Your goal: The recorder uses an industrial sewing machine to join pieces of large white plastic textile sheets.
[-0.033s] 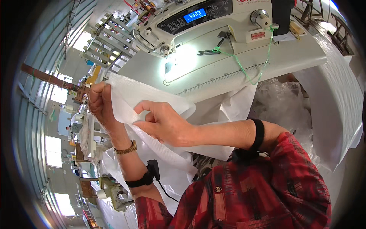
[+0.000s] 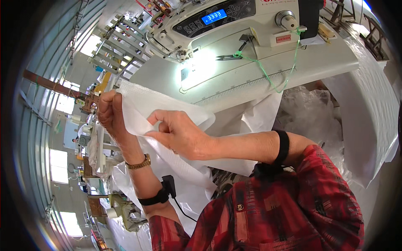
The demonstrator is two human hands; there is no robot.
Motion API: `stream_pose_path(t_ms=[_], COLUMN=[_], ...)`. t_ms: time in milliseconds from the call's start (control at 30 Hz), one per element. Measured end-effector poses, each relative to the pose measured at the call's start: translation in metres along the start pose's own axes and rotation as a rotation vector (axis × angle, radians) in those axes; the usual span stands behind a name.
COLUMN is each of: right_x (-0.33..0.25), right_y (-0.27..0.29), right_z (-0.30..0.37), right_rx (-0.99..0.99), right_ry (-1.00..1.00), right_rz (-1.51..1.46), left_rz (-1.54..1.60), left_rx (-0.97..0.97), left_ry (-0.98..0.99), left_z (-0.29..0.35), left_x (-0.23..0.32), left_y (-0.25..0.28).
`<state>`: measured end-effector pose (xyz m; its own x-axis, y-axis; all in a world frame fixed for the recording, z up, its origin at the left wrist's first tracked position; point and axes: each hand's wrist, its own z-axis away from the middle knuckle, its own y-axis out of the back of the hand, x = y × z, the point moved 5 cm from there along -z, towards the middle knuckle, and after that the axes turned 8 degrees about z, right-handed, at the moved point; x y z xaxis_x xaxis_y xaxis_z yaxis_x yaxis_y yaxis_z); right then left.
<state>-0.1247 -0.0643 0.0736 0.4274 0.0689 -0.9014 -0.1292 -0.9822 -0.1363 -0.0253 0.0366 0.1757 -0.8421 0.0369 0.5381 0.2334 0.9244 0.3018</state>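
Observation:
A white woven plastic sheet (image 2: 167, 100) is held up between my two hands, in front of the sewing machine's bed. My left hand (image 2: 112, 112) is closed on its upper left corner, fingers curled. Pinched between the thumb and forefinger of my right hand (image 2: 180, 136) is the sheet's edge, nearer its middle. The rest of the sheet hangs down over my lap. Beyond it stands a white sewing machine (image 2: 264, 25) with a lit blue display (image 2: 213, 16); its lamp glares on the needle area.
Black thread snips (image 2: 229, 57) tied to a green cord (image 2: 264, 71) lie on the machine bed. A ruler scale runs along the bed's near edge. Clear plastic film (image 2: 310, 117) is bunched below, with white sheeting (image 2: 368, 108) at the right. Metal racks (image 2: 119, 48) stand far left.
My right hand's fingers have shifted very slightly at the sheet's edge. Otherwise the hands and sheet stay in place.

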Motion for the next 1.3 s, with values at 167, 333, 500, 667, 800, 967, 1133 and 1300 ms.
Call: stream_pose_path(t_ms=[167, 333, 500, 667, 800, 967, 1133, 1300], right_x=[-0.006, 0.007, 0.008, 0.018, 0.019, 0.022, 0.021, 0.013], right_y=[0.006, 0.002, 0.000, -0.010, 0.004, 0.005, 0.004, 0.022], right_z=[0.000, -0.006, -0.017, -0.027, -0.009, 0.006, 0.016, 0.029], right_rx=[0.271, 0.067, -0.032, -0.049, 0.098, -0.079, -0.098, -0.008], right_ry=[0.261, 0.009, -0.010, 0.056, 0.162, 0.075, -0.017, 0.000], right_rz=[0.121, -0.277, -0.196, -0.223, -0.240, -0.344, -0.370, -0.443], left_rz=[-0.011, 0.077, 0.108, 0.088, 0.076, 0.112, 0.031, 0.019], left_rx=[0.032, -0.003, -0.054, -0.116, -0.066, -0.038, -0.031, -0.019], left_ry=[-0.011, 0.002, 0.063, 0.036, 0.058, 0.041, 0.022, -0.002], left_z=[0.001, 0.000, 0.002, 0.002, 0.004, 0.003, 0.000, 0.003], left_x=[-0.001, -0.006, -0.006, -0.002, -0.007, -0.016, -0.022, -0.021], left_y=[0.003, 0.004, 0.000, -0.001, 0.006, 0.013, 0.019, 0.018])
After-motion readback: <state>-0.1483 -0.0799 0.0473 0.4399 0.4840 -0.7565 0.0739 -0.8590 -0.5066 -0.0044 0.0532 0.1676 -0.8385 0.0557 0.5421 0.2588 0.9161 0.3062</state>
